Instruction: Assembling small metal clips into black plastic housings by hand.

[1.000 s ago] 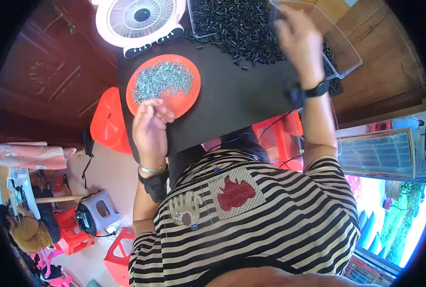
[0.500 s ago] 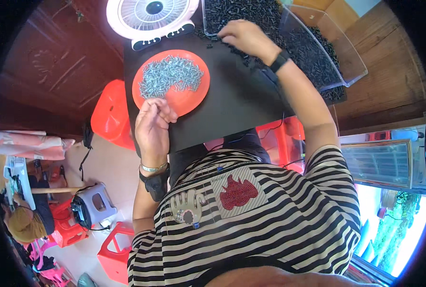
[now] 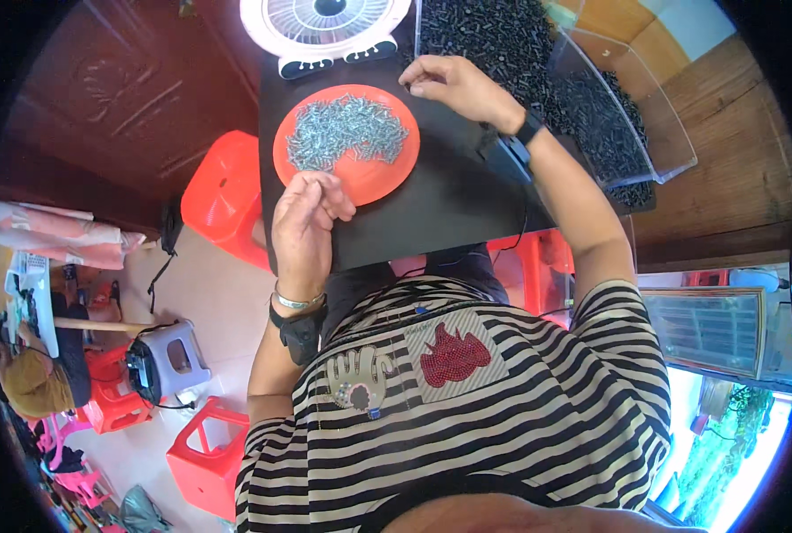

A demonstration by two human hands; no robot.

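Observation:
An orange-red plate [image 3: 374,182] on the dark table holds a heap of small silver screws [image 3: 347,129]. By the plate's near edge is my left hand [image 3: 309,213], palm turned up, fingers curled together; what they hold, if anything, is hidden. My right hand [image 3: 463,87] hovers right of the plate, beside a large heap of small black pieces [image 3: 489,44]. Its thumb and forefinger are pinched at the tips, where a tiny dark bit shows, apparently one black piece.
Behind the plate stands a white round fan [image 3: 325,22] with shoe-shaped feet. A clear plastic bin [image 3: 672,133] lies at the right among black pieces, on the dark tabletop [image 3: 432,204]. Red stools [image 3: 223,191] stand left of the table, and a person [image 3: 45,373] is at far left.
My right hand has drawn away from the edge of the black heap, its fingertips now pinched. The left hand stays at the plate's near edge. The whole view has shifted slightly.

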